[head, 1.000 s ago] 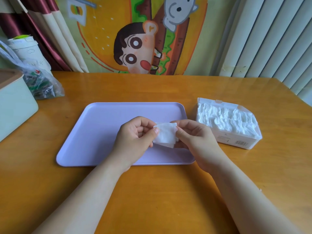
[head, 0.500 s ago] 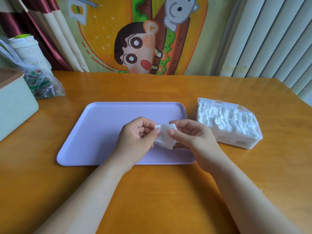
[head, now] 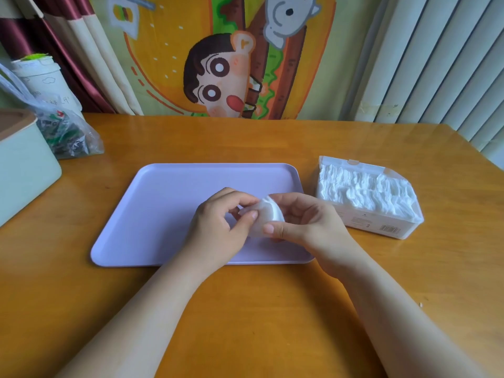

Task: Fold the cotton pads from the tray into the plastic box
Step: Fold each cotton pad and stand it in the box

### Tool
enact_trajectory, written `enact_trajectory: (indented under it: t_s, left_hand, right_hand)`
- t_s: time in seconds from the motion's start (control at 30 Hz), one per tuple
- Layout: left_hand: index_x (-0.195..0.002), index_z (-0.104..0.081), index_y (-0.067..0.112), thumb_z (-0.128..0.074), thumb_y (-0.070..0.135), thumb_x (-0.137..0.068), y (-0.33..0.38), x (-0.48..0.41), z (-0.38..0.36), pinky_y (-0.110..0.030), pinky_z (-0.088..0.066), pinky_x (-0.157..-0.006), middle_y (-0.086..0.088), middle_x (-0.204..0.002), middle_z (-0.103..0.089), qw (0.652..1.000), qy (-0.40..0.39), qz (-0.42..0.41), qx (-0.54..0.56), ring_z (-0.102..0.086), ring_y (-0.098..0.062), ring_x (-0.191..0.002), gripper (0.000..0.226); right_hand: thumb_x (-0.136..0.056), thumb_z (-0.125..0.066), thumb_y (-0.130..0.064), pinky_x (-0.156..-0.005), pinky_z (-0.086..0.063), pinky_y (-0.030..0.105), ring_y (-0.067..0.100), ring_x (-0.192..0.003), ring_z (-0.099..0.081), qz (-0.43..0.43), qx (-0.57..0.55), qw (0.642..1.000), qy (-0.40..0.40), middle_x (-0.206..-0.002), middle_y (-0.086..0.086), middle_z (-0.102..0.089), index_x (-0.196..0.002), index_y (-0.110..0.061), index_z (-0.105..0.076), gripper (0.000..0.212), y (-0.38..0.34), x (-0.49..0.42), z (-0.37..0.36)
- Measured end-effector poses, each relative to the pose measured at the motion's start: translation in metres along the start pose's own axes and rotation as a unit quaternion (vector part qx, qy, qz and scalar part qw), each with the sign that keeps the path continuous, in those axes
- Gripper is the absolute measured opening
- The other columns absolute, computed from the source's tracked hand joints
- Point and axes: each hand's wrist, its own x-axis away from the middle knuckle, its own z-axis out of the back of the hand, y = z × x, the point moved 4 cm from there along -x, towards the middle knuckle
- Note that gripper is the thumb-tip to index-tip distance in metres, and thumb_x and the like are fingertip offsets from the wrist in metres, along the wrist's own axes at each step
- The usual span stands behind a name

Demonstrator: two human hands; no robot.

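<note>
Head view: both hands are working over the near right part of the lilac tray, which is lying flat at the middle of the wooden counter. The left hand is pinching the near left edge of a single white cotton pad between thumb and curled fingers, its grip closed on the pad. The right hand is pinching the opposite side, thumb in front and fingers behind, its grip likewise closed on the pad. The pad is bowing into a rounded hump between the two hands, held just above the tray, so the fold appears to be under way but not yet pressed flat.

The pad is looking very light, soft and limp, bending wherever it is pushed; it is probably easy to crease and easy to drop or crumple. Taking it by the edges or corners with fingertips seems the sensible hold, with a light pinch along the crease to set it.

The clear plastic box is standing on the counter just beside the tray's right edge, open at the top and already packed with white pads. No other loose pads are showing on the tray.

Toward the counter's far left corner a clear bag and a pale green container are sitting, with a white cup behind them. Beyond the far edge, a cartoon wall hanging, curtains and pale vertical blinds are filling the background.
</note>
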Motion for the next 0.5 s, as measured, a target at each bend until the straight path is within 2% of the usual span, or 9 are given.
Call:
enact_trajectory:
  t_s: [0.13,0.23,0.3,0.4,0.5]
  left_hand:
    - [-0.092,-0.073,0.027,-0.076,0.014,-0.092,-0.0078,-0.0015,0.0019,-0.02,-0.053,-0.067,0.015,-0.085,-0.075,0.992,0.021,0.097,0.072,-0.07,-0.01,-0.076,0.014]
    - [-0.089,-0.07,0.023,-0.079,0.012,-0.09,-0.007,-0.0004,0.001,-0.038,-0.062,-0.073,0.009,-0.084,-0.075,0.988,0.021,0.111,0.105,-0.074,-0.015,-0.076,0.015]
    - [-0.087,-0.069,0.022,-0.08,0.011,-0.089,-0.0062,0.0004,0.0002,-0.046,-0.063,-0.076,0.006,-0.083,-0.075,0.987,0.018,0.115,0.114,-0.074,-0.019,-0.075,0.016]
    - [-0.086,-0.068,0.02,-0.079,0.008,-0.089,-0.0055,0.0015,0.0004,-0.05,-0.062,-0.076,0.004,-0.082,-0.075,0.985,0.023,0.118,0.127,-0.075,-0.021,-0.074,0.016]
    - [-0.086,-0.067,0.02,-0.078,0.007,-0.089,-0.0048,0.0021,0.0014,-0.046,-0.063,-0.076,0.005,-0.083,-0.075,0.985,0.029,0.111,0.129,-0.076,-0.021,-0.074,0.017]
  right_hand:
    - [-0.077,-0.089,0.003,-0.099,-0.056,0.036,0.027,-0.098,-0.07,0.026,0.084,0.996,-0.011,-0.115,0.001,-0.079,-0.126,-0.02,-0.074,0.056,-0.0005,-0.0005,-0.002]
    - [-0.079,-0.087,0.003,-0.089,-0.059,0.039,0.022,-0.095,-0.069,0.023,0.084,0.996,0.011,-0.103,-0.003,-0.08,-0.12,-0.02,-0.077,0.048,0.0014,-0.0015,-0.0017]
    - [-0.08,-0.087,0.002,-0.089,-0.061,0.048,0.033,-0.099,-0.07,0.021,0.083,0.996,0.022,-0.097,-0.004,-0.079,-0.115,-0.019,-0.079,0.042,0.0024,-0.0016,-0.0021]
    - [-0.082,-0.086,0.001,-0.092,-0.059,0.05,0.039,-0.104,-0.07,0.017,0.079,0.996,0.029,-0.097,0.002,-0.08,-0.113,-0.017,-0.08,0.036,0.0045,-0.0014,-0.0014]
    - [-0.092,-0.079,-0.002,-0.091,-0.059,0.051,0.031,-0.093,-0.074,0.017,0.059,0.998,0.023,-0.098,0.012,-0.079,-0.114,-0.011,-0.078,0.024,0.0065,-0.0021,0.0009]
